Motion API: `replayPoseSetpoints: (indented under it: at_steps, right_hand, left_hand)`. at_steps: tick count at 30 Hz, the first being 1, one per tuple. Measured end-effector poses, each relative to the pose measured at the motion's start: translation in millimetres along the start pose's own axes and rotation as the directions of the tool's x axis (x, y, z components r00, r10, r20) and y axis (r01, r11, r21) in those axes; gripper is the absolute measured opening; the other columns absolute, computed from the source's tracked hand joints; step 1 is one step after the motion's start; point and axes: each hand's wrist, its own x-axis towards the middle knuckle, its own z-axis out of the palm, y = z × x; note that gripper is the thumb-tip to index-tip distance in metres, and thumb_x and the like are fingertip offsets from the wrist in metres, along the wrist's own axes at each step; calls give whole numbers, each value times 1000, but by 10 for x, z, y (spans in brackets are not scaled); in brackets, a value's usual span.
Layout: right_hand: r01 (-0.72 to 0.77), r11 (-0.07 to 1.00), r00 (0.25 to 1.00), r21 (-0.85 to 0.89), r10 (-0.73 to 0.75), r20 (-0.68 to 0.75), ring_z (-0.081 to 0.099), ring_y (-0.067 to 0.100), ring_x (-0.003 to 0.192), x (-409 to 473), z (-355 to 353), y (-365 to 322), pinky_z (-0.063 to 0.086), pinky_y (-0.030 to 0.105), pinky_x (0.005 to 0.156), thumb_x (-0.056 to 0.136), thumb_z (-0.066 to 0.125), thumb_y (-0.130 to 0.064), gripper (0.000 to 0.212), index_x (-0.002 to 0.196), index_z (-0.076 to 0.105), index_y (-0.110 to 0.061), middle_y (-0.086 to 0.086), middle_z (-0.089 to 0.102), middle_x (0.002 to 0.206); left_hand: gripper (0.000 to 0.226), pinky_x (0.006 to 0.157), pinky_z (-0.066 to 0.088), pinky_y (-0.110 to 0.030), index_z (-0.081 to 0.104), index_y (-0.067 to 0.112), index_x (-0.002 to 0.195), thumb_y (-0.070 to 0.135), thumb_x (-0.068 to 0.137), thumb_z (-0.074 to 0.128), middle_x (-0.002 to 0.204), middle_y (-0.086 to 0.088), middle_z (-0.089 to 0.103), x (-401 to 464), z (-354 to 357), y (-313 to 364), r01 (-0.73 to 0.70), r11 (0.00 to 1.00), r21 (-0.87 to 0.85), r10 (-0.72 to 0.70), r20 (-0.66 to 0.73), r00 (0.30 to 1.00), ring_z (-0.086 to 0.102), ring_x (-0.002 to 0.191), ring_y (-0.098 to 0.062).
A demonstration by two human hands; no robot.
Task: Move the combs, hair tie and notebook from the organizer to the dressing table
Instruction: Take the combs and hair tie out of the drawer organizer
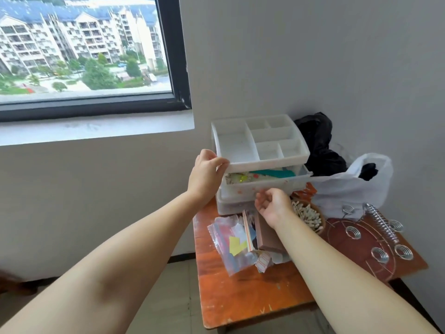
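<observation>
Orange table (240, 297): left hand (204, 177) fingers clamped on organizer (260, 145) corner, right hand (272, 206) fingers curled, apart.

A single head-worn wide-angle camera is looking forward and down from the person's standing height, facing a room corner. It is sitting close, at arm's reach of the table (240, 300) lying right of centre, with both forearms stretching in from the near edge. A window (81, 44) is filling the far left.
</observation>
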Motion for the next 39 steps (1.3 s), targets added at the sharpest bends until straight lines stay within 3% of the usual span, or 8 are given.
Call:
replayPoseSetpoints:
  at_steps: [7, 16, 20, 24, 27, 29, 32, 39]
  right_hand:
    - [33, 998, 998, -48, -36, -52, 58, 15, 64, -365, -340, 207, 48, 25, 52, 86, 38, 1, 21, 84, 57, -9, 7, 61, 74]
    - [-45, 997, 995, -63, 50, 86, 64, 18, 74, -564, -642, 224, 52, 29, 60, 91, 37, -2, 28, 112, 52, -11, 10, 64, 89]
    - [-65, 937, 981, -342, 123, 152, 62, 19, 74, -637, -712, 138, 51, 29, 61, 93, 38, -7, 22, 106, 56, -8, 8, 64, 89]
    - [217, 579, 910, -786, 171, 378, 59, 6, 54, -761, -810, -261, 43, 16, 44, 93, 47, -13, 19, 93, 66, -9, 2, 68, 74]
    - [543, 320, 837, -777, -131, 531, 60, 5, 58, -683, -633, -662, 43, 14, 46, 91, 52, -15, 16, 82, 64, -20, -3, 67, 76]
    - [589, -76, 760, -805, -288, 583, 62, 14, 84, -539, -451, -823, 51, 25, 63, 89, 53, -22, 12, 95, 63, -20, -1, 65, 94]
    - [432, -563, 781, -705, -157, 604, 50, 26, 114, -270, -335, -768, 48, 40, 90, 83, 60, -39, 49, 125, 48, -15, 8, 52, 123]
    - [336, -754, 746, -565, -154, 648, 50, 28, 115, 111, -371, -498, 41, 41, 88, 75, 62, -51, 62, 123, 46, -15, 9, 55, 122]
  left_hand:
    - [26, 81, 37, -21, 66, 14, 108, 22, 93, 48, 115, -6, 49, -71, 35, 124, 139, 979, -148, -141, -3, 990, 46, 96, -13]
    - [51, 98, 35, -25, 36, 21, 140, 6, 90, 37, 140, -8, 40, -407, -4, 259, 265, 945, -190, -248, 107, 963, 44, 125, -21]
    - [37, 95, 41, -39, 47, 11, 125, 12, 88, 44, 126, -13, 51, -683, 39, 326, 157, 987, 38, -156, -38, 987, 46, 116, -30]
    - [23, 102, 36, -37, 60, 13, 107, 21, 90, 47, 115, -7, 62, -670, 55, 429, -171, 942, 288, 124, 173, 977, 54, 109, -29]
    - [26, 114, 24, -44, 57, 19, 112, 27, 89, 46, 118, -2, 62, -540, 138, 548, -308, 831, 463, 78, 451, 889, 54, 116, -26]
    - [29, 116, 14, -53, 54, 18, 115, 27, 88, 47, 118, -3, 61, -469, 214, 579, -335, 752, 567, -4, 512, 859, 53, 117, -27]
    - [32, 114, 5, -61, 51, 15, 118, 21, 88, 48, 117, -6, 60, -431, 290, 584, -359, 670, 650, -22, 500, 865, 51, 117, -29]
    - [29, 108, -11, -64, 55, 11, 113, 8, 84, 51, 109, -8, 64, -527, 356, 397, -429, 633, 645, 89, 490, 867, 51, 115, -33]
